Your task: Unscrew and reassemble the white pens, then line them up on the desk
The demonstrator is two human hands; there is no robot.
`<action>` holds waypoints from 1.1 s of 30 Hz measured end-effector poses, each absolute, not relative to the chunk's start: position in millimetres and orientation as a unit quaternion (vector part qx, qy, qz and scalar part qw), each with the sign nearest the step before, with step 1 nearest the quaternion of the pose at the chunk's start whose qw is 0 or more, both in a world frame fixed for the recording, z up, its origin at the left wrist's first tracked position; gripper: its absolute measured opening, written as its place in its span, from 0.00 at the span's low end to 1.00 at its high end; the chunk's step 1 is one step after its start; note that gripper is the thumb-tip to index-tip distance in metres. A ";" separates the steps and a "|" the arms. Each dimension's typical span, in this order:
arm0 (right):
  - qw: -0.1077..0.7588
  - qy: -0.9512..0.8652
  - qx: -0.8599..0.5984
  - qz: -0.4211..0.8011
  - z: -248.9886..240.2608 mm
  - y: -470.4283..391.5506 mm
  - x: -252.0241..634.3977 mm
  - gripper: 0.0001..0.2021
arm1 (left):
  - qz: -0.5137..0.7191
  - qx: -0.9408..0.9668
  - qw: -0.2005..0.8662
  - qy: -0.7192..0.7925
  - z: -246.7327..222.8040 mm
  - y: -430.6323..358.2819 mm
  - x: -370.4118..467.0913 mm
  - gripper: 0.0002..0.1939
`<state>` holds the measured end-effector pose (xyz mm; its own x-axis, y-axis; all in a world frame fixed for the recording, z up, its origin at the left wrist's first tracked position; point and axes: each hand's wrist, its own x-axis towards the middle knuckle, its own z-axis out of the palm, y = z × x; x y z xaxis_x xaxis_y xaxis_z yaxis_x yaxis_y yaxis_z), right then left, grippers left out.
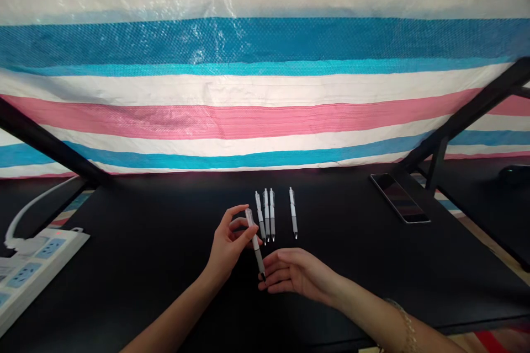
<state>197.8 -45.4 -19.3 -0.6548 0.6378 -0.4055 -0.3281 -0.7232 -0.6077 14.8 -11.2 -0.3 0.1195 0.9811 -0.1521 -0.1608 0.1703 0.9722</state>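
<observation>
My left hand (232, 238) pinches a white retractable pen (255, 242) by its upper barrel between thumb and fingers. The pen slants, its grey grip and dark tip pointing down to the right. Beside that tip is my right hand (296, 274), fingers loosely curved and parted from the thumb; whether they touch the pen is hard to tell. Just beyond the hands, three similar pens lie close together: a left pen (260, 216), a middle pen (266, 214) and a right pen (272, 215). Another pen (293, 213) lies apart to their right, tip toward me.
On the black table (165, 215), a phone (399, 198) lies at the back right. A white power strip (45, 265) with a plugged-in cable (28, 205) sits at the left. Black frame bars rise on both sides, and a striped plastic sheet (265, 121) hangs behind.
</observation>
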 end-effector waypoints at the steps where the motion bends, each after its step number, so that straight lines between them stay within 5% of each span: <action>1: 0.276 -0.251 -0.311 0.874 -18.6 -45.4 197.8 0.17 | 0.471 0.437 0.605 0.469 -0.3 -10.2 15.0 0.24; 16: 0.269 -0.335 -0.354 0.831 -17.5 -40.5 201.1 0.16 | 0.459 0.506 0.466 0.562 -14.2 45.7 3.9 0.30; 19: 0.291 -0.467 -0.435 0.713 -11.3 -31.7 212.0 0.14 | 0.431 0.495 0.503 0.562 -11.4 36.1 1.0 0.27; 25: 0.206 -0.697 -0.665 0.170 -7.4 -16.8 232.1 0.16 | 0.391 0.466 0.584 0.538 -2.8 17.9 -1.0 0.26; 29: 0.111 -0.700 -0.698 0.102 -16.5 -15.2 227.3 0.18 | 0.380 0.464 0.606 0.522 -5.2 15.4 -1.7 0.25; 33: 0.124 -0.686 -0.701 0.146 -20.0 -13.0 225.0 0.15 | 0.371 0.445 0.623 0.526 -5.3 11.2 -3.5 0.25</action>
<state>225.0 -13.0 -20.0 0.0151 0.9993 -0.0336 0.9267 -0.0266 -0.3747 -3.5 11.2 -5.3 0.1721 0.9298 -0.3252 0.0061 0.3291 0.9443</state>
